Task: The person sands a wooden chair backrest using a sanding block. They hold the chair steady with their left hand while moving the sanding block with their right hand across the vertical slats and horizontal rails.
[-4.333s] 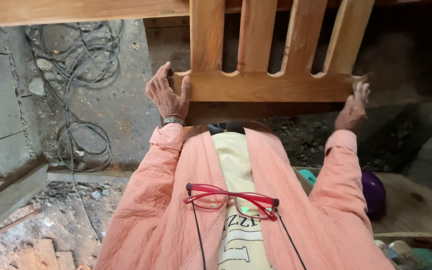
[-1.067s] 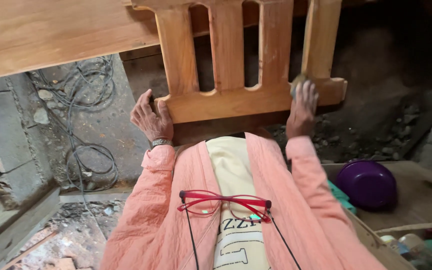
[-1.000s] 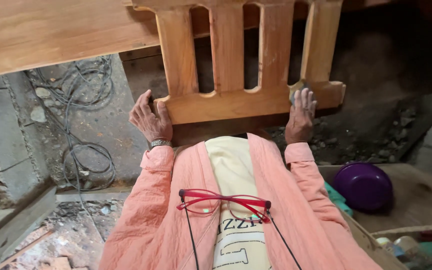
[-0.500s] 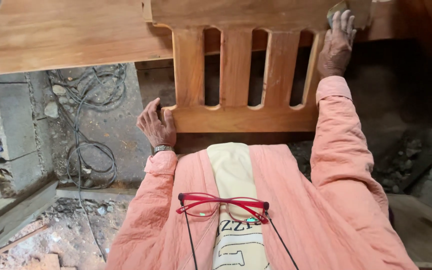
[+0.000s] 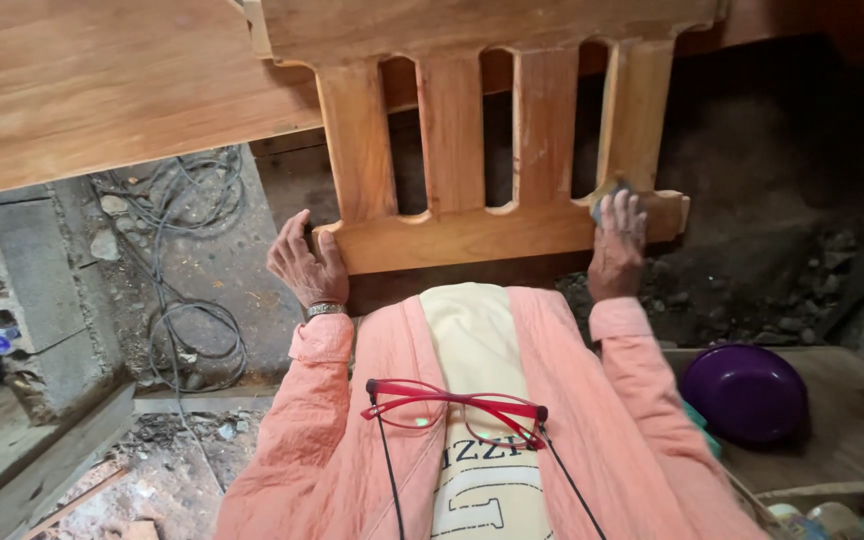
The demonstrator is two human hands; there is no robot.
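Observation:
A wooden slatted frame (image 5: 472, 150) with several upright slats and a lower rail (image 5: 452, 235) stands in front of me. My left hand (image 5: 304, 265) grips the left end of the lower rail. At the rail's right end, by the rightmost slat, my right hand (image 5: 616, 240) presses a small grey-blue pad (image 5: 604, 196), seemingly sandpaper, against the wood. A wide wooden board (image 5: 102, 90) joins the frame at the upper left.
Coiled grey cables (image 5: 187, 300) lie on the concrete floor at left beside a concrete block (image 5: 22, 270). A purple bowl (image 5: 742, 392) sits on a wooden surface at right. Red glasses (image 5: 452, 405) hang on my chest. Rubble covers the ground behind the frame.
My right hand with the pad has come down from the top right of the frame to the right end of the lower rail. My left hand has kept its hold.

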